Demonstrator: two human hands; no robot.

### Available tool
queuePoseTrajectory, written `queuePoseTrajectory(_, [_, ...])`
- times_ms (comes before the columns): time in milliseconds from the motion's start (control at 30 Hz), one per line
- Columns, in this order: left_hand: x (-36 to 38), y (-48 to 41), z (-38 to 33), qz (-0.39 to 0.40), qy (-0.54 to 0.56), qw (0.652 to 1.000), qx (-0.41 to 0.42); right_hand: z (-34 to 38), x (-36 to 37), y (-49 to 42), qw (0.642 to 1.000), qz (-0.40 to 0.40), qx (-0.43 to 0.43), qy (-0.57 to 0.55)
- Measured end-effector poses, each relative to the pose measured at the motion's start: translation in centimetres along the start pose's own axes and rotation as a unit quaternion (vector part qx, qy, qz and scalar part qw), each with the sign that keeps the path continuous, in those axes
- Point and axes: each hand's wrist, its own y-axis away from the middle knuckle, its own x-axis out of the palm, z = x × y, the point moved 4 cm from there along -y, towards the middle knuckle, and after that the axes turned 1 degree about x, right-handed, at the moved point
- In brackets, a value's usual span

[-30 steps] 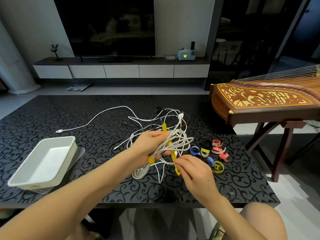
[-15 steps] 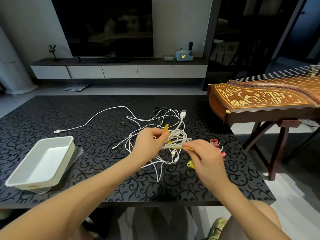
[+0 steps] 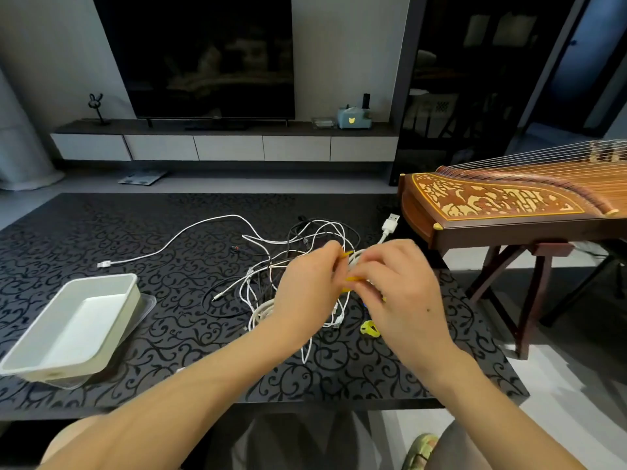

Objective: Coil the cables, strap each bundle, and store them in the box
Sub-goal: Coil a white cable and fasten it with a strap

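A black patterned table (image 3: 101, 232) is carrying a white box (image 3: 101, 279) at its near left, and the box is sitting on a clear lid (image 3: 147, 305). Tangled white and black cables (image 3: 271, 262) are sprawling across the middle, with one white cable (image 3: 190, 228) trailing off to the left. A yellow strap (image 3: 369, 329) is lying just right of the tangle's near end.

Single head-worn wide view, facing forward and down, close above table (image 3: 101, 232)
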Motion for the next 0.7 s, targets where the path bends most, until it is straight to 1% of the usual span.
queuePoseTrajectory(33, [0.2, 0.0, -0.4, 0.01, -0.007, 1.0, 0.019, -0.5, 0.1, 0.0, 0.998, 0.009, 0.042, -0.04])
queuePoseTrajectory(67, [0.3, 0.0, -0.6, 0.009, 0.0, 0.999, 0.031, -1.4, 0.1, -0.2, 0.988, 0.016, 0.122, -0.098])
queuePoseTrajectory(100, [0.3, 0.0, -0.5, 0.003, 0.021, 0.999, 0.032, -2.4, 0.1, -0.1, 0.961, 0.024, 0.213, -0.172])
queuePoseTrajectory(133, [0.2, -0.1, -0.4, -0.002, 0.046, 0.999, 0.029, -3.1, 0.0, 0.1, 0.926, 0.029, 0.291, -0.24])
queuePoseTrajectory(167, [0.1, -0.2, -0.3, -0.001, 0.066, 0.997, 0.028, -3.7, 0.0, 0.3, 0.894, 0.027, 0.342, -0.289])
queuePoseTrajectory(200, [0.2, -0.3, -0.2, 0.01, 0.085, 0.996, 0.026, -4.1, 0.0, 0.5, 0.872, 0.023, 0.37, -0.321])
queuePoseTrajectory(233, [0.3, -0.4, -0.1, 0.025, 0.112, 0.993, 0.017, -4.2, -0.1, 0.7, 0.859, 0.021, 0.384, -0.34])
queuePoseTrajectory(333, [0.6, -0.4, 0.6, 0.057, 0.212, 0.975, -0.04, -4.3, 0.0, 0.9, 0.831, 0.003, 0.394, -0.392])
queuePoseTrajectory(367, [0.7, -0.4, 0.8, 0.063, 0.23, 0.97, -0.047, -4.3, 0.0, 0.9, 0.826, 0.003, 0.394, -0.402])
queuePoseTrajectory(433, [0.8, -0.3, 0.8, 0.077, 0.249, 0.964, -0.044, -4.2, -0.1, 0.5, 0.832, 0.025, 0.381, -0.401])
queuePoseTrajectory(500, [0.8, -0.4, 0.6, 0.09, 0.252, 0.963, -0.034, -4.0, -0.3, 0.0, 0.847, 0.063, 0.358, -0.387])
queuePoseTrajectory(600, [0.7, -0.5, 0.3, 0.09, 0.218, 0.972, 0.004, -3.8, -0.4, -0.4, 0.871, 0.094, 0.335, -0.346])
queuePoseTrajectory(700, [0.5, -0.4, -0.2, 0.079, 0.166, 0.981, 0.065, -3.8, -0.6, -0.6, 0.884, 0.094, 0.315, -0.332])
